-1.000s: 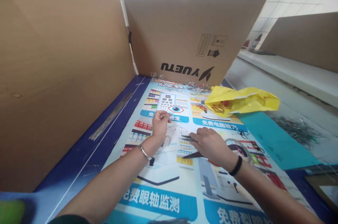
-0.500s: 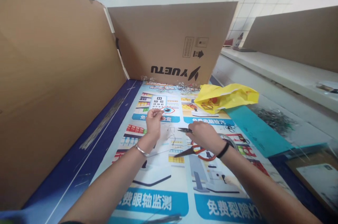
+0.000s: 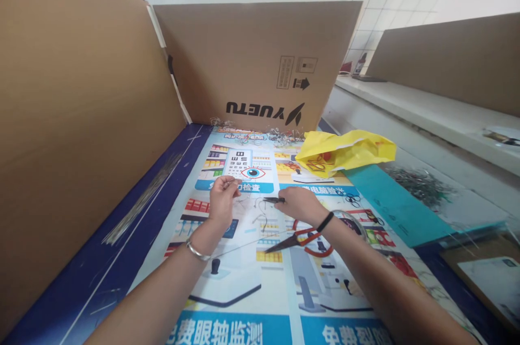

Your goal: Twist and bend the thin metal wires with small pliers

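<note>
My left hand (image 3: 224, 200) is closed in a pinch over the printed poster, just below its eye chart. Between its fingertips is what looks like a thin wire, too fine to see clearly. My right hand (image 3: 301, 205) is wrapped round a pair of pliers (image 3: 273, 200), whose dark narrow jaws point left toward my left hand. A short gap separates the two hands. Bent bits of wire (image 3: 264, 220) lie on the poster below the pliers. Scissors (image 3: 284, 243) with red-orange handles rest under my right wrist, blades pointing left.
A cardboard panel (image 3: 252, 58) stands at the back, another (image 3: 81, 134) along the left. A bundle of straight wires (image 3: 140, 201) lies at left. To the right are a yellow bag (image 3: 349, 150), a turquoise sheet (image 3: 400, 207) and a wire heap (image 3: 420, 185). Tangled wire lines the back.
Both hands have shifted slightly left, the left one also a little nearer to me. The pliers have moved along with my right hand. The camera view has shifted a bit too.
</note>
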